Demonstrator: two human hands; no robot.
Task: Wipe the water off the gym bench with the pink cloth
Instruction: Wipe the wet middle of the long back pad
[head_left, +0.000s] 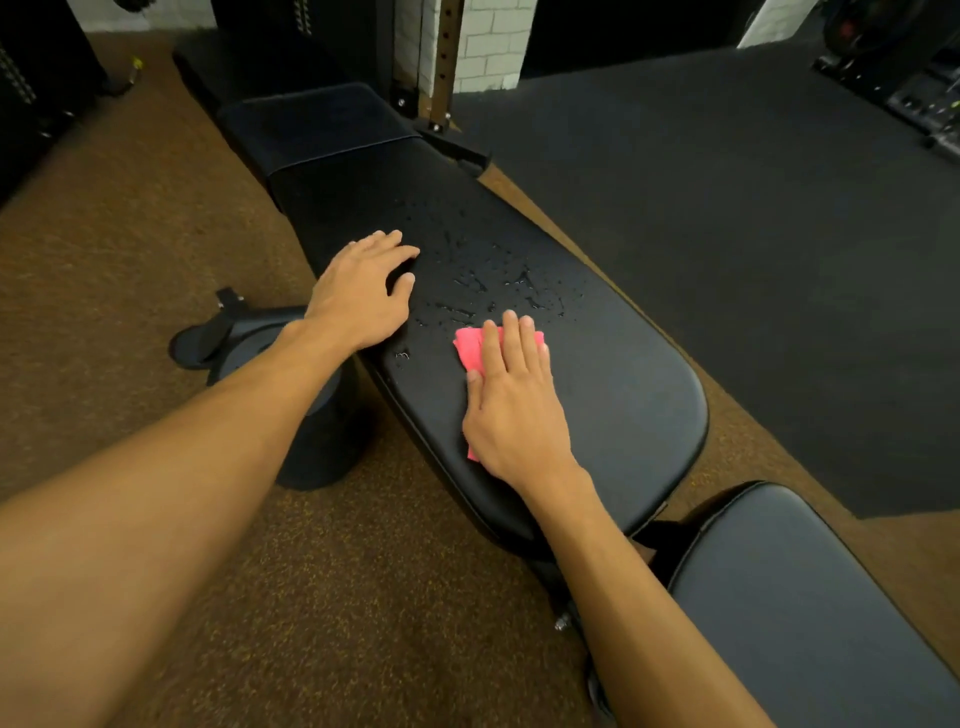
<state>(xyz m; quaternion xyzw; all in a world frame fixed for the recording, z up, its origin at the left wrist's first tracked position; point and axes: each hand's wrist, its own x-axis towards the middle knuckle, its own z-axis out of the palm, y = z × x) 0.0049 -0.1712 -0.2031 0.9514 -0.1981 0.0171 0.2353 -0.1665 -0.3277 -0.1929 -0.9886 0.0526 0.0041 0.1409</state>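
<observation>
Counter (623, 374): a long black gym pad. It runs from the bottom right up toward the top left.
Water (488, 280): lots of small drops and little puddles on the counter, in the middle part. A few tiny drops sit near the left edge too.
Cloth (470, 345): pink, lying flat on the counter just below the water. Most of it is hidden under the right hand. A pink corner pokes out past the fingertips, and a thin bit shows by the wrist.
Right hand (514, 410): lies palm down on top of the cloth and presses it on the counter.
Right fingers (511, 338): straight and close together, pointing at the water. The tips are just beside the nearest drops.
Left hand (358, 296): rests palm down on the left edge of the counter, beside the water. It holds nothing.
Left fingers (389, 249): loose, a little bent and a little apart, with the thumb out to the side.
Second pad (805, 597): black, at the bottom right, just past the end of the counter.
Roller (311, 415): a black round part low down on the left side, under the left arm.
Floor (130, 260): brown and speckled.
Mat (753, 234): dark grey, on the right.
Wall (488, 47): white bricks, at the top.
Post (447, 57): has holes in it and stands in front of the wall.
</observation>
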